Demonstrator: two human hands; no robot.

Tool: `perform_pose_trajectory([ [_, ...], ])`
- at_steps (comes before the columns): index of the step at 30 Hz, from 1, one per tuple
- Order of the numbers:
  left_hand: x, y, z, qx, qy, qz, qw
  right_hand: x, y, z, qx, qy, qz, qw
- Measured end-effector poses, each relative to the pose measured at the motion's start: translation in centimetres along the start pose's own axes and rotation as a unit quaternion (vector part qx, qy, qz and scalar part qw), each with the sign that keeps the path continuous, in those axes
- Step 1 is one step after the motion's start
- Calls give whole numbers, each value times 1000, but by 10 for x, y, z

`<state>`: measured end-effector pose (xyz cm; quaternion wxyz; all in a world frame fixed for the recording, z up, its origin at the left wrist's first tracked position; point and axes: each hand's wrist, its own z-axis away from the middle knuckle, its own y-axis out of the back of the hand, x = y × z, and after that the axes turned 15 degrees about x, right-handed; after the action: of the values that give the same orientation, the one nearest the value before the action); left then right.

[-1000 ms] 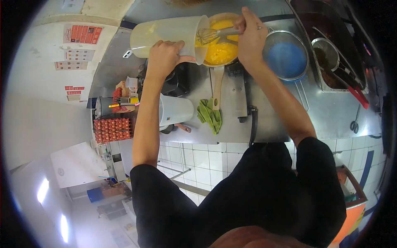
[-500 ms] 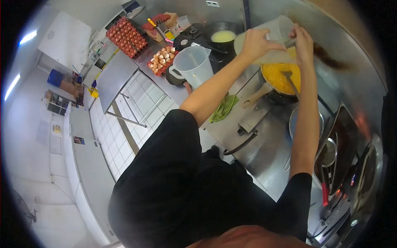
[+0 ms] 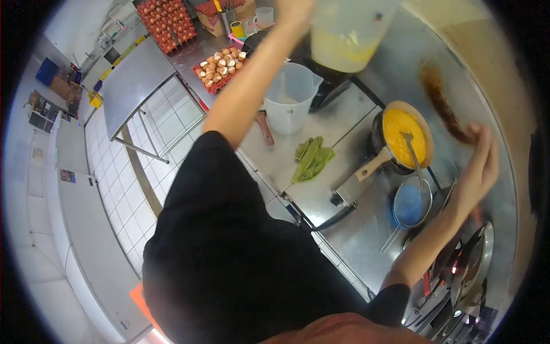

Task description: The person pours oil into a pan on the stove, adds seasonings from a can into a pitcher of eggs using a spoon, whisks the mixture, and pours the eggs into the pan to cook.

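My left hand [image 3: 295,12], cut off by the upper edge of the view, grips a large translucent plastic jug [image 3: 349,37] held raised over the back of the counter. Yellow liquid residue coats the lower part of the jug. My right hand [image 3: 481,160] holds nothing, its fingers stretched out near the back wall, slightly blurred. Between the hands stands a frying pan [image 3: 369,166] with a beige handle, filled with a yellow egg mixture [image 3: 398,129]. A metal utensil [image 3: 413,155] rests in the mixture. Below it, a sieve [image 3: 427,200] sits over something blue.
A second translucent measuring jug [image 3: 290,97] stands beside a green cloth [image 3: 312,159]. Eggshells [image 3: 220,67] fill a red tray; stacked egg trays [image 3: 166,23] are behind. Pans on a lit burner [image 3: 472,264] lie at right, and a steel table [image 3: 134,83] at left.
My left hand has carried the jug away from above the pan, up and to the left. My right hand has let go of it and moved down and right. The view has shifted.
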<state>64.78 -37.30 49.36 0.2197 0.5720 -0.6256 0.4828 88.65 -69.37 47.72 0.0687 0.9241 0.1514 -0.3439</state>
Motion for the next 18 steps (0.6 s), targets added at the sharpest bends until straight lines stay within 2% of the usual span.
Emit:
perform_pose_trajectory([
  [2,-1,51,-59,23,-41,14,999,-30,-1,53,-46,-44,39,997],
  [3,-3,75,-91,68,-68,-43,994,-39,-3,82,-131,-14,45,990],
  [4,5,111,-121,82,-41,-163,982,-45,-19,123,-165,-105,-105,975],
  [5,-10,141,-150,62,-38,-46,996,-48,-33,165,-229,-182,-147,945],
  [6,-20,172,-177,71,-77,-62,993,-54,-59,205,-263,-291,-205,897],
  [7,-31,203,-205,81,-115,-78,987,-42,-78,248,-317,-344,-205,860],
  [8,-44,241,-241,88,-74,-140,983,-25,-98,284,-326,-397,-143,846],
  [9,-92,311,-301,76,-118,-111,984,-13,-113,322,-328,-455,-76,825],
  [11,-110,360,-326,115,-94,-218,965,42,-122,398,-117,-633,13,765],
  [12,-126,372,-333,123,-85,-263,953,60,-127,419,-2,-672,-13,741],
  [13,-141,380,-338,134,-78,-304,940,100,-110,458,1,-617,24,787],
  [14,-152,389,-345,155,-69,-344,923,128,-101,473,103,-684,-27,722],
  [15,-153,400,-351,180,-53,-376,908,149,-101,481,151,-663,-41,732],
  [17,-221,474,-416,167,-137,-391,895,173,-108,469,307,-674,-66,669],
  [18,-255,505,-446,159,-206,-391,883,191,-104,468,340,-673,-31,656],
])
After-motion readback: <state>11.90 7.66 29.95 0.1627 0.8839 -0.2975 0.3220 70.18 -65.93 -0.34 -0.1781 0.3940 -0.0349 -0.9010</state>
